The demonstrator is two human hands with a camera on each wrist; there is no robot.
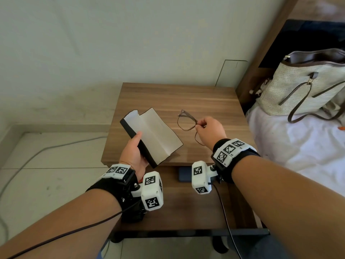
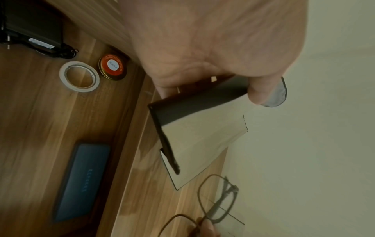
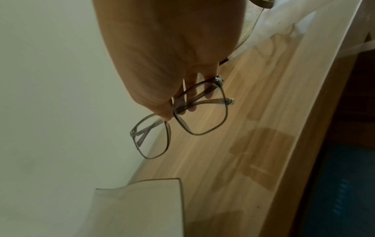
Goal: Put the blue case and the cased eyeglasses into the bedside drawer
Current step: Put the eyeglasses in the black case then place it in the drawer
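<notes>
My left hand [image 1: 135, 148] grips a black eyeglass case [image 1: 155, 137] with a cream lining, held unfolded above the bedside table's [image 1: 186, 98] left front. In the left wrist view the thumb and fingers clamp the black case [image 2: 194, 102] by its dark edge. My right hand [image 1: 207, 130] pinches brown-framed eyeglasses [image 1: 187, 121] at the bridge, lifted over the tabletop to the right of the case; their temples are folded [image 3: 182, 118]. The blue case [image 2: 83, 181] lies in the open drawer [image 1: 186, 208] below the tabletop, partly hidden in the head view [image 1: 183, 174].
In the drawer lie a roll of tape [image 2: 79, 77], a round orange-topped tin [image 2: 112, 69] and a black charger [image 2: 38, 36]. A woven handbag [image 1: 306, 86] rests on the white bedding [image 1: 298, 150] to the right. A cable [image 1: 37, 154] crosses the tiled floor at left.
</notes>
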